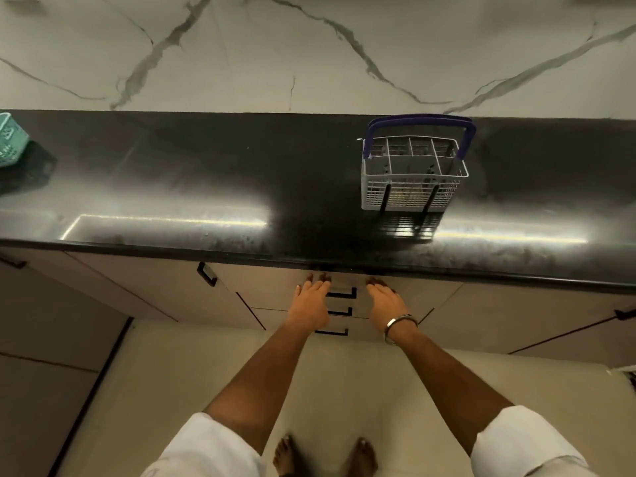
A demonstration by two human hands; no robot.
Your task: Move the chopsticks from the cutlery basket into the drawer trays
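Two hands, left hand [310,302] & right hand [385,302], are held flat, nothing gripped, at the shut drawers [339,306]. Cutlery basket [413,182] is seen on table at 1 o'clock; chopsticks barely visible inside, judged light, stiff, best pinched mid-shaft.

Both my arms reach straight forward and down, bare from the rolled white sleeves to the wrists. My left hand [311,299] lies palm down with its fingers straight and loosely spread. My right hand [385,299] is beside it, apart, fingers straight too, a metal bangle [399,325] round its wrist. Neither of my hands holds anything.
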